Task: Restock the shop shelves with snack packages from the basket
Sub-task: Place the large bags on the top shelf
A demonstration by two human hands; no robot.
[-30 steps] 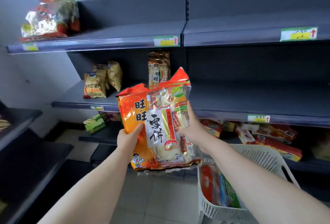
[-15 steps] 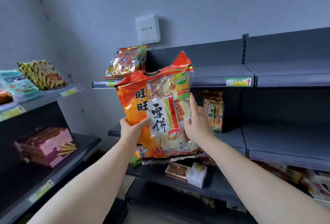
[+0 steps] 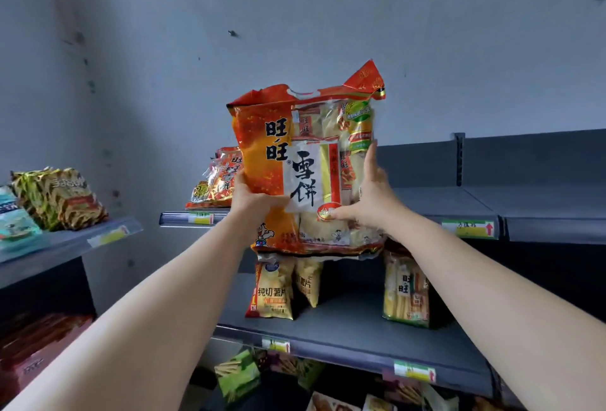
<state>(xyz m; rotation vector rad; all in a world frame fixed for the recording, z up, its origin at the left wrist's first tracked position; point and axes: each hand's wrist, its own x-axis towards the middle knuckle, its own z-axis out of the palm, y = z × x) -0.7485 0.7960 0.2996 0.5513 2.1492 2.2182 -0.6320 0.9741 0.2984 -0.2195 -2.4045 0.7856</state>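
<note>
Grey shelf (image 3: 442, 200), snack bag (image 3: 278, 148) gripped between left hand (image 3: 252, 200), right hand (image 3: 370, 204)

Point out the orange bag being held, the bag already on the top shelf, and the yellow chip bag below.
held orange bag (image 3: 278, 161): head view, orange front panel.
bag on the top shelf (image 3: 219, 179): head view, exposed left part.
yellow chip bag (image 3: 272, 292): head view, front face.

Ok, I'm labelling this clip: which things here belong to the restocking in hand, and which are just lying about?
In the job: orange bag, gripped by left hand and right hand; top shelf, probably its spot; similar bag already there.
Lying about: chip bags and cracker pack on the middle shelf; green packs on the left rack.
</note>
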